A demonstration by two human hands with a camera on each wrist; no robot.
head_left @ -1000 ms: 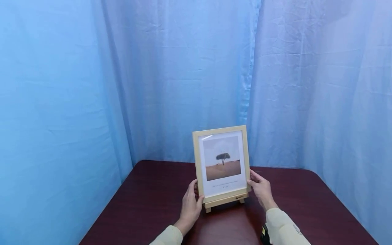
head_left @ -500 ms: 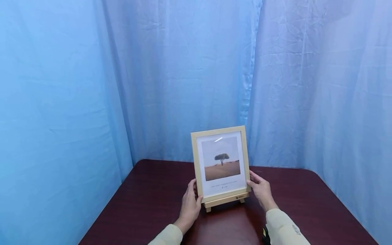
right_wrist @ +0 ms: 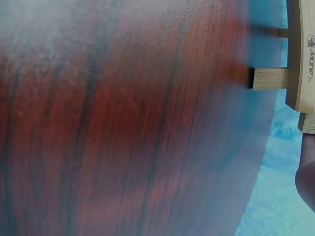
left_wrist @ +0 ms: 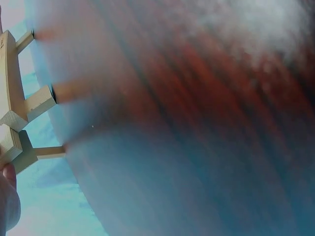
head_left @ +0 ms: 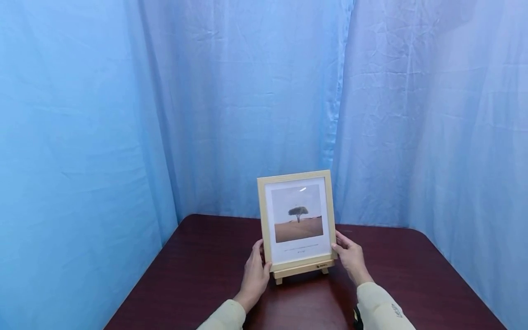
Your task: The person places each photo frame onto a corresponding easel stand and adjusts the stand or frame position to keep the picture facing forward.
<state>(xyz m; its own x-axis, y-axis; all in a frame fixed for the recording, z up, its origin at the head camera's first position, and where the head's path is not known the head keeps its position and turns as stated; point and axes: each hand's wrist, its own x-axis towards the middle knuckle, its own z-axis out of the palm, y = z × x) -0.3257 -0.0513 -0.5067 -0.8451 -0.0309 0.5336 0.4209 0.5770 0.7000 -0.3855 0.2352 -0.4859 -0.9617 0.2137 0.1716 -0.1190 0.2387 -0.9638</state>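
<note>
A pale wooden picture frame [head_left: 299,215] with a tree print stands upright, leaning slightly back, on the ledge of a small wooden easel [head_left: 303,270]. My left hand [head_left: 254,277] holds the frame's lower left side, thumb in front and fingers partly hidden behind. On the lower right side my right hand [head_left: 352,259] grips it the same way. In the left wrist view the easel's feet [left_wrist: 42,103] touch the table, with the frame's corner [left_wrist: 9,145] above a fingertip. The right wrist view catches the easel's ledge [right_wrist: 300,59] and my thumb [right_wrist: 306,177].
A dark red-brown table [head_left: 206,266] with rounded far corners bears the easel. Blue curtains [head_left: 247,105] hang behind it and along both sides. A small dark object [head_left: 358,317] shows beside the right sleeve.
The picture frame has shifted very slightly left on the easel, and the glare on its front has moved. Both hands keep their hold, nearly still.
</note>
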